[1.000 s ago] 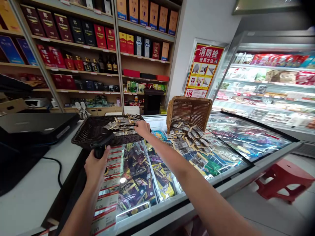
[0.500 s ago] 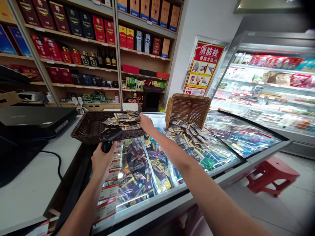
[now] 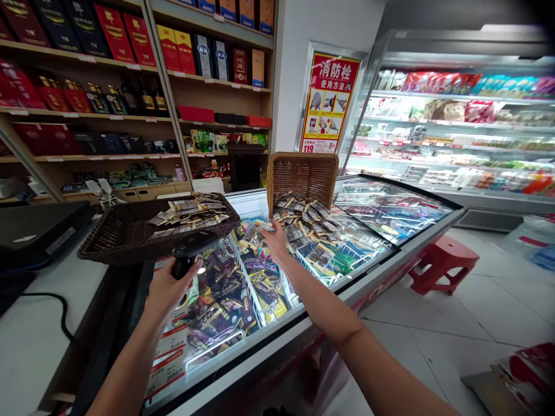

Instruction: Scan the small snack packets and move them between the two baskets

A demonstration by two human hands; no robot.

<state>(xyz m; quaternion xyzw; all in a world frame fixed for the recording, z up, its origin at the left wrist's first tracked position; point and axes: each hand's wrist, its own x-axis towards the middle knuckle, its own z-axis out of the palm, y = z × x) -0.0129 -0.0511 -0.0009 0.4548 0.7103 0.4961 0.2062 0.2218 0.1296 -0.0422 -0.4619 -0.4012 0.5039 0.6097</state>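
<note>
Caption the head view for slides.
Left hand grips a black handheld scanner; right hand reaches over a glass-topped freezer, near printed packets spilling from a tan wicker basket.

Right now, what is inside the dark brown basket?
Small packets lie piled in the right part of the dark brown basket; what lies beneath them is covered.

Head camera: looked forward and down (the only view).
Left hand (image 3: pixel 167 289), right hand (image 3: pixel 276 240): were near.
Freezer (image 3: pixel 260 355): lay close below.
Wall shelves (image 3: pixel 225 99): stood farther ahead.
</note>
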